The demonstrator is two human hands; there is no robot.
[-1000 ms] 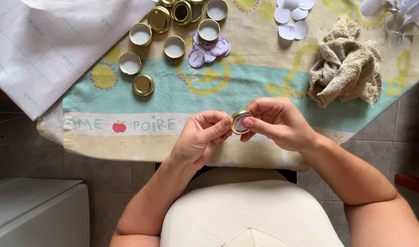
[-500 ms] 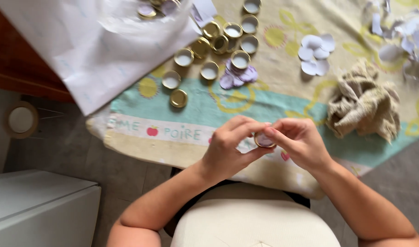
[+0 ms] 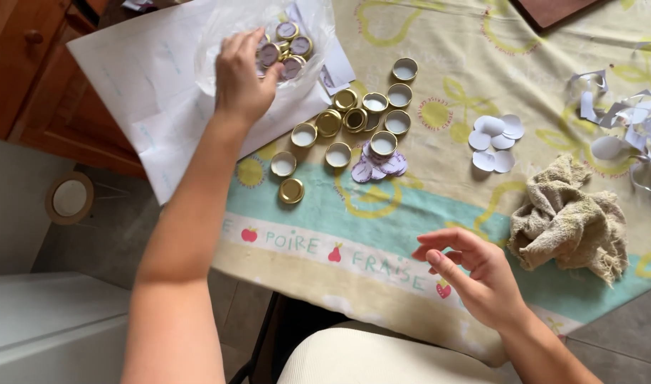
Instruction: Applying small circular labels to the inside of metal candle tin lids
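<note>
Left hand (image 3: 241, 75) reaches to the upper left of the frame, fingers curled down over a heap of gold metal lids with lilac paper labels (image 3: 283, 48) lying on a clear plastic bag (image 3: 226, 21). Fingertips touch the heap; cannot tell whether they pinch a lid, as the back of the hand hides the grip. The bag sits on a large white paper sheet (image 3: 147, 78) draped over the table's corner.

Right hand (image 3: 471, 274) hovers low at centre right, above the front edge of the fruit-printed tablecloth (image 3: 411, 213), fingers loosely spread and palm empty, touching nothing.

Between the two hands, centre top: a loose cluster of unlabelled gold lids (image 3: 347, 121), most lying inside-up with white liners showing, a few gold side up. One lid rests on a small pile of round lilac paper labels (image 3: 379, 165).

Right of these, a group of plain white paper discs (image 3: 493, 139). Lower right, a crumpled beige cloth rag (image 3: 571, 224), well apart from the right hand. Far right edge: white paper offcuts (image 3: 635, 121).

Lower left, off the table: a white cabinet top (image 3: 48, 327) and a roll of tape (image 3: 69, 198) on the floor.
</note>
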